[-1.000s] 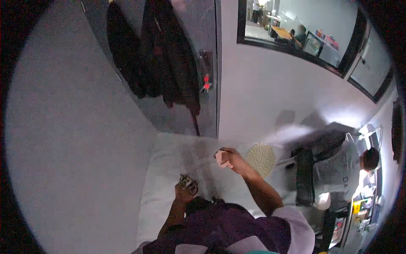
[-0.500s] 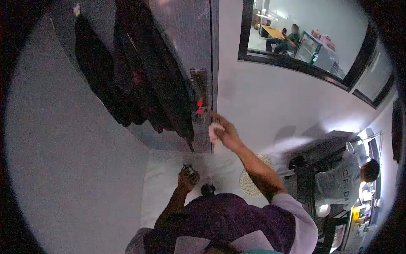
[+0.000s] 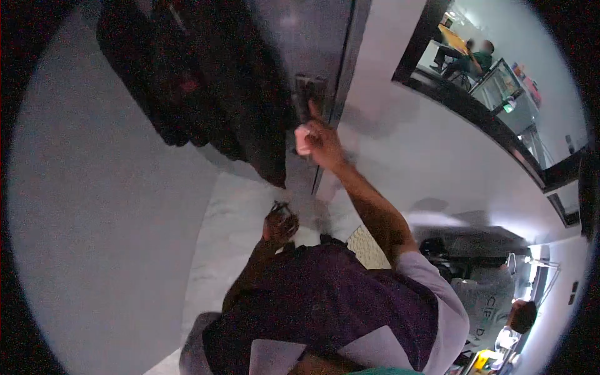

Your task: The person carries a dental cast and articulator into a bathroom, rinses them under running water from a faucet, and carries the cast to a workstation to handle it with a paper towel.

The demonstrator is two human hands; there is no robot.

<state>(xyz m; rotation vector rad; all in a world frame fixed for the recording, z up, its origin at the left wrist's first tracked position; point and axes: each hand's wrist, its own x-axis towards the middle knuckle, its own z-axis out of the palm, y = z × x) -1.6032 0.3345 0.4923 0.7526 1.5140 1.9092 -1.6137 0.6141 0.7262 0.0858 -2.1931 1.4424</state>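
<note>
My right hand is closed around a pale pink wad, which looks like crumpled cloth or tissue. It is up against the door's edge, just below the dark door handle, with one finger stretched up to the handle. The lock area under the handle is hidden behind this hand. Lower down, in front of my apron, my left hand is closed on a small dark item with a thin outline; I cannot tell what it is.
Dark garments hang on the grey door. A window in the pale wall shows a seated person beyond. A woven round mat lies on the floor. At right, a person in a grey shirt is at a lit bench.
My right hand has moved up and left from the wall beside the door to the handle, covering the red items at the lock. The view has tilted; my left hand stays low.
</note>
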